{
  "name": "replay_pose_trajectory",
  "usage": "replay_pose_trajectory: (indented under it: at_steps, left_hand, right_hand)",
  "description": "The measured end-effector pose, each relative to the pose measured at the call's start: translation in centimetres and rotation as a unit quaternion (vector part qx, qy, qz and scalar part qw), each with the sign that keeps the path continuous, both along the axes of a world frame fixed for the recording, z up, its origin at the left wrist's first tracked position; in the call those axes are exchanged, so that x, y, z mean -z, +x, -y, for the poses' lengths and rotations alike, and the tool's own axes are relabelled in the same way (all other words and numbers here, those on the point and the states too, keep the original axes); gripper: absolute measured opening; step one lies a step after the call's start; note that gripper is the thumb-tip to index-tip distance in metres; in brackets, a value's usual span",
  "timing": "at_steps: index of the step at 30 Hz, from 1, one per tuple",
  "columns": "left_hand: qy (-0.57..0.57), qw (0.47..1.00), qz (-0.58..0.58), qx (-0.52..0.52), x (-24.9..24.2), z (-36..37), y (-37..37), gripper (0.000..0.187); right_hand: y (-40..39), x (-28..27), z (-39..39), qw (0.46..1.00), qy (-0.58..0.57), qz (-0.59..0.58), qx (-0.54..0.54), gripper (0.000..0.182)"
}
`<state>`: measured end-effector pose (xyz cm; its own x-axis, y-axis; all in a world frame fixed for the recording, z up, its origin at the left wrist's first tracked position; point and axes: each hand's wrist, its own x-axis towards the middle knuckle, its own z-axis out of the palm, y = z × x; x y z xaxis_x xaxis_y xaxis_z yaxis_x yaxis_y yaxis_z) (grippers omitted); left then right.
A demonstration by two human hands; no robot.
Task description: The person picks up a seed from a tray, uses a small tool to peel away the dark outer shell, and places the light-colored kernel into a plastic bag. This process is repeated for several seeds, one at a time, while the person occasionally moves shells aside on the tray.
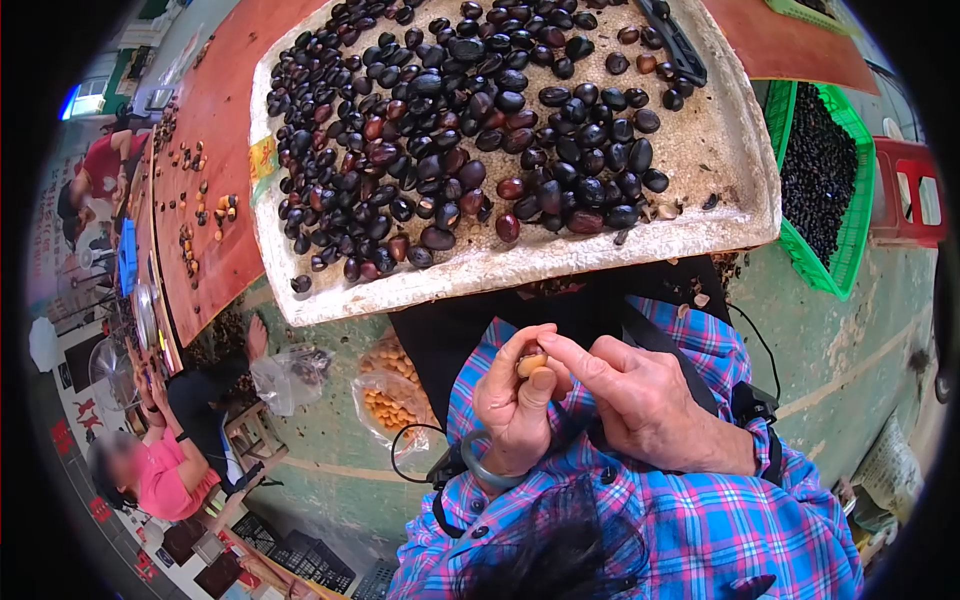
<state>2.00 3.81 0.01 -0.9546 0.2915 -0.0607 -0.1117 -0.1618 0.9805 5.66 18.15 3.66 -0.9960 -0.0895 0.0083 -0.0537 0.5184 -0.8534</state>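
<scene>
A pale, yellowish nut [531, 364] with some dark skin on it is pinched between the thumb and fingers of my left hand [515, 405]. My right hand [645, 400] comes in from the right with curled fingers, its index fingertip pressed against the same nut; its thumb is mostly hidden. Both hands are over my lap, just below the near edge of a white foam tray [520, 262]. Many dark, glossy nuts [430, 170] in black and reddish brown are spread across the tray. A black tool [675, 45] lies at its upper right.
A green crate [858, 195] of dark nuts and a red stool [908, 192] stand right. Bags of orange-yellow nuts [390, 405] sit on the floor at left. A person in pink [175, 475] sits by the reddish table [215, 170]; another person [103, 165] is farther along.
</scene>
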Motion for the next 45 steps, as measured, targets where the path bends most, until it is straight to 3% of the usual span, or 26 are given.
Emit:
replay_pose_trajectory:
  at_steps: [4, 7, 9, 22, 25, 26, 28, 35, 38, 41, 43, 45]
  left_hand:
    - [-0.033, 0.999, -0.004, 0.035, -0.1, 0.4, -0.5, 0.039]
    - [0.053, 0.994, 0.073, 0.055, -0.2, 0.8, -0.6, 0.038]
    - [0.025, 0.985, 0.149, 0.087, -0.2, 1.4, -0.8, 0.038]
    - [-0.038, 0.957, 0.222, 0.183, -0.2, 4.5, 0.0, 0.023]
    - [-0.113, 0.948, 0.124, 0.270, -0.2, 4.7, 0.1, 0.014]
    - [-0.114, 0.949, 0.124, 0.267, -0.4, 4.6, -0.2, 0.014]
    - [-0.052, 0.937, 0.237, 0.252, -0.8, 4.1, -0.8, 0.013]
    - [-0.090, 0.928, 0.246, 0.265, -0.4, 4.5, -1.1, 0.014]
    - [-0.114, 0.937, 0.206, 0.259, -0.9, 4.3, -1.1, 0.013]
    - [-0.066, 0.943, 0.233, 0.229, -0.7, 4.5, -0.5, 0.015]
    - [0.039, 0.945, 0.295, 0.139, -0.2, 4.6, 0.2, 0.021]
    - [0.092, 0.942, 0.293, 0.132, 0.6, 5.1, 0.5, 0.023]
  right_hand:
    - [0.0, 0.1, -0.3, 1.000, 0.019, 0.002, -0.007, 0.069]
    - [0.1, 0.2, -0.3, 0.999, 0.036, 0.004, -0.015, 0.068]
    - [0.2, 0.2, -0.3, 0.998, 0.051, 0.027, -0.037, 0.066]
    - [0.9, -0.1, 0.2, 0.982, 0.086, 0.102, -0.135, 0.070]
    - [0.7, 0.1, 0.3, 0.982, 0.077, 0.100, -0.143, 0.065]
    - [0.6, 0.0, 0.3, 0.981, 0.076, 0.100, -0.147, 0.065]
    - [0.3, -0.1, 0.1, 0.981, 0.061, 0.116, -0.146, 0.063]
    - [-0.1, 0.2, 0.0, 0.980, 0.027, 0.103, -0.168, 0.060]
    - [0.0, 1.1, -0.2, 0.984, -0.047, 0.098, -0.139, 0.058]
    - [-0.1, 0.7, -0.2, 0.985, -0.076, 0.089, -0.128, 0.059]
    - [-0.2, 0.6, -0.3, 0.987, -0.081, 0.080, -0.116, 0.063]
    - [-0.2, 0.5, -0.3, 0.986, -0.086, 0.078, -0.116, 0.063]
